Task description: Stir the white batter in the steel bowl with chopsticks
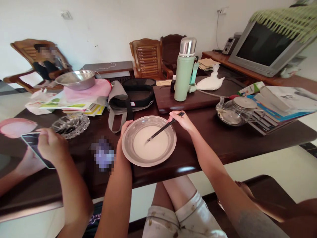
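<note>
A wide metal bowl [126, 155] stands near the front edge of the dark table, with a pale, milky liquid [156, 147] in it. My left hand [125, 130] grips the bowl's left rim; part of its fingers is hidden behind the bowl. In my right hand [182, 120], above the right rim, is a pair of black chopsticks [162, 129]. They slant down to the left, and their tips dip into the liquid. Behind the bowl lies a grey and black bag [138, 94].
On a raised board stands a green thermos [183, 76]. A glass teapot [239, 110] and books [292, 99] are at the right. Leftward are a glass dish [71, 125], another metal bowl [76, 81] and a person's hands with a phone [37, 145]. Another person sits in a chair [24, 53].
</note>
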Demonstrator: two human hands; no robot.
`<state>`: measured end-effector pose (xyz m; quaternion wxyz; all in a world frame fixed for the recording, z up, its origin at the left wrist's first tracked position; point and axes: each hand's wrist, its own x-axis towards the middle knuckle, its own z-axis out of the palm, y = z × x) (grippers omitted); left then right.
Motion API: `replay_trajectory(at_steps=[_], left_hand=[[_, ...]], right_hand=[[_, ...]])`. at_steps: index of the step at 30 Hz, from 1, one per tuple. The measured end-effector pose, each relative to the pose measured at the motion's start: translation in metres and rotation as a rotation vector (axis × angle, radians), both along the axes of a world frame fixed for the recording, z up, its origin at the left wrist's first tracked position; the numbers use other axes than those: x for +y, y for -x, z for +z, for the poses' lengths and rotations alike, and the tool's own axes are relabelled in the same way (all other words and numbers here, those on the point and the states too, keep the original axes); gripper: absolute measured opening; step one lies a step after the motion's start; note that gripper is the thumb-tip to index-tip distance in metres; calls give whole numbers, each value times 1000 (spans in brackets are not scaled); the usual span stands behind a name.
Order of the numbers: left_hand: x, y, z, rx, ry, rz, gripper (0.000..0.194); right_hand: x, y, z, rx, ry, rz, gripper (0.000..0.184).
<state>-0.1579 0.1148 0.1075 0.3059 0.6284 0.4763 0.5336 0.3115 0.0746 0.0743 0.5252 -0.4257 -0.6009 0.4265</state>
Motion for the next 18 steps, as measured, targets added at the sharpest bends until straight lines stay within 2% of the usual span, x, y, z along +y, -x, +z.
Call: replay_trajectory(at_steps=[3,7,10,13,15,16,18], left_hand=[[18,36,-27,-157,-163,184,54],[32,64,-49,-281,-186,32,35],[33,67,-51,-313,-197,4,35],[30,63,-47,-212,-178,102,47],[29,61,-45,-137,-174,146,53],[29,61,-44,-111,-167,135,54],[29,62,-44,-55,-101,23,61]], right_hand=[[0,-1,1,31,-7,-23,53],[-2,2,3,-1,9,110,51],[-1,2,3,8,-32,50,48],[-1,0,3,57,-25,-3,51],[-2,1,3,61,-7,52,51],[-3,2,3,49,-1,94,49],[-4,4,3,14,-5,136,47]])
